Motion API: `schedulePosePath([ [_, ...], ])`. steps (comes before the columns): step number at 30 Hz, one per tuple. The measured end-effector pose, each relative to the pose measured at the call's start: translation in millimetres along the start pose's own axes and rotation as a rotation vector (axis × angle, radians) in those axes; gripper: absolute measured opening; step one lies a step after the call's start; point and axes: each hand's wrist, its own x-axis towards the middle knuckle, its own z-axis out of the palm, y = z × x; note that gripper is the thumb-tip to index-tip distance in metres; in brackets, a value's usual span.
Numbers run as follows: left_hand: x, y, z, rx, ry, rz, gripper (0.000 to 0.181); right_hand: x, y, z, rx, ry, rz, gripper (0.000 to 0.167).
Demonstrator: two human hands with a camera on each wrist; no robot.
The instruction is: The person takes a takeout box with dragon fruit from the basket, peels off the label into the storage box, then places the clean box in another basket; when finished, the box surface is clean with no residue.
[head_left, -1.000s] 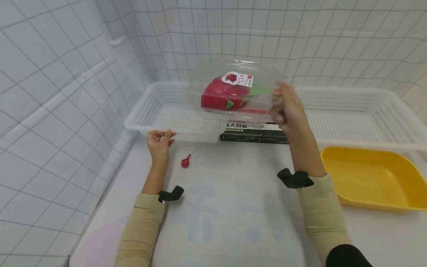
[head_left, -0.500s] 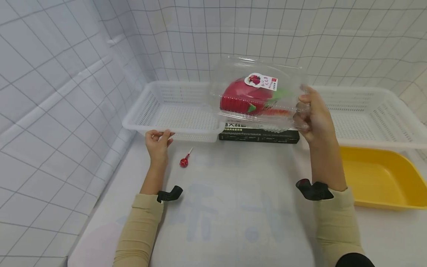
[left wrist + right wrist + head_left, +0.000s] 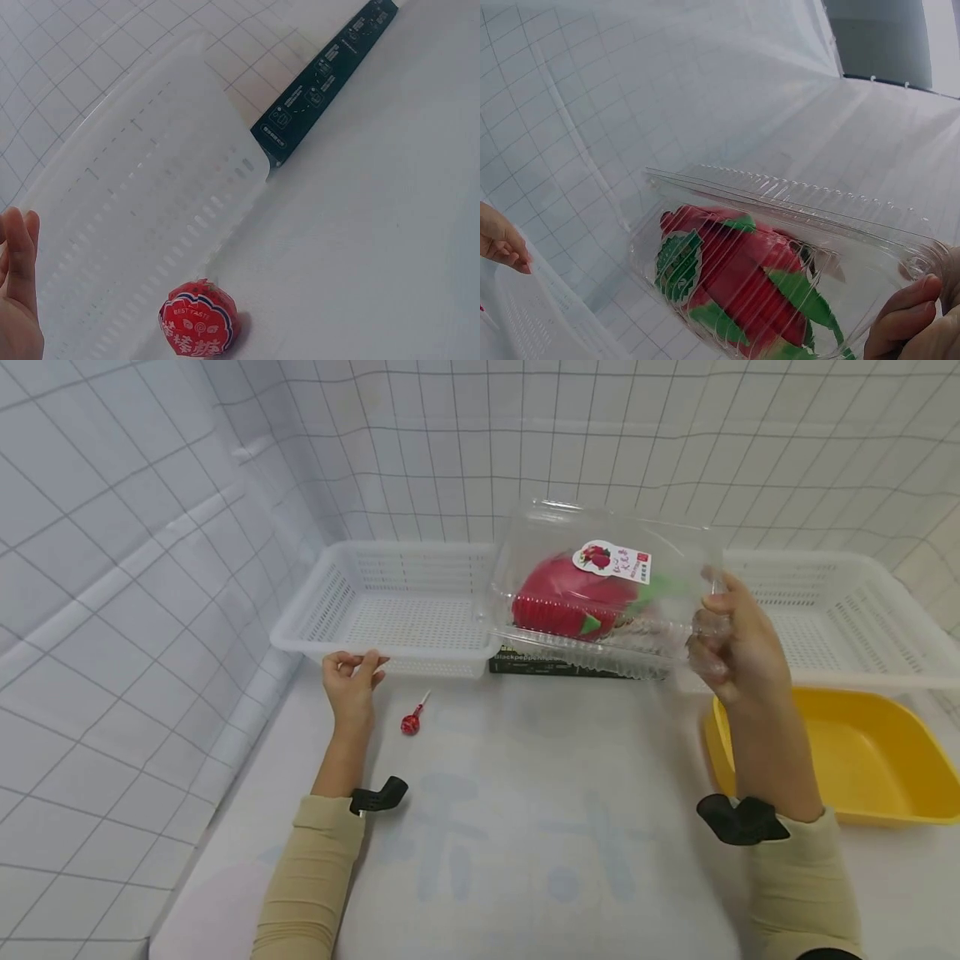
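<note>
My right hand (image 3: 750, 643) grips the right end of a clear plastic clamshell box (image 3: 517, 539), held up above the table. Inside the box lies a red dragon fruit (image 3: 555, 585) with green tips, under a white label (image 3: 613, 562). In the right wrist view the same dragon fruit (image 3: 742, 277) shows through the ribbed plastic. My left hand (image 3: 351, 689) pinches the front rim of the left white basket (image 3: 390, 652). Just right of that hand lies a red-wrapped lollipop (image 3: 410, 723) on the table, its wrapper (image 3: 199, 322) seen close in the left wrist view.
Partly behind the clamshell is a dark pasta box (image 3: 536, 665), between the left basket and another white basket (image 3: 892, 672) on the right. A yellow tub (image 3: 877, 760) stands in front of the right basket. Grid-patterned curtains (image 3: 450, 443) rise behind and at left.
My right hand has carried the clamshell box with the dragon fruit to the right and, lately, a little lower. The left hand keeps its place on the basket rim.
</note>
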Motion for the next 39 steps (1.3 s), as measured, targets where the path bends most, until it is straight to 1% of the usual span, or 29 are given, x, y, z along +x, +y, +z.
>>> schedulePosePath([
  [2,-0.4,0.6,-0.1,-0.005,-0.002,0.004,0.03,-5.3,-1,-1,-0.006,-0.006,-0.003,0.031],
  [4,-0.5,0.6,-0.5,-0.005,-0.008,0.014,0.03,-9.8,-1,-3,-0.006,-0.031,-0.006,0.029],
  [6,-0.6,0.4,-0.6,-0.013,-0.009,0.021,0.03,-13.5,-2,-6,0.015,-0.074,0.002,0.027],
  [8,-0.9,0.0,-0.4,-0.024,-0.008,0.023,0.03,-16.9,-3,-9,0.059,-0.129,0.021,0.026],
  [11,-1.2,-0.5,0.3,-0.034,-0.002,0.018,0.031,-23.5,-2,-14,0.094,-0.158,0.05,0.027],
  [14,-0.9,-1.1,0.4,-0.038,0.002,0.015,0.031,-32.3,-2,-17,0.083,-0.144,0.068,0.032],
  [19,-0.9,-0.9,0.1,-0.027,0.003,0.016,0.03,-46.8,0,-20,-0.006,-0.091,0.089,0.041],
  [24,-2.0,0.1,-0.1,-0.01,0.008,0.017,0.031,-55.2,6,-26,-0.067,-0.071,0.099,0.044],
  [29,-2.7,0.5,0.4,-0.02,0.01,0.015,0.031,-62.2,14,-33,-0.06,-0.092,0.087,0.043],
  [36,-2.5,-0.7,0.2,-0.02,0.01,0.013,0.031,-72.5,26,-43,-0.035,-0.129,0.101,0.043],
  [39,-2.1,-0.7,-0.5,-0.01,0.011,0.021,0.031,-75.3,32,-49,-0.003,-0.169,0.093,0.045],
])
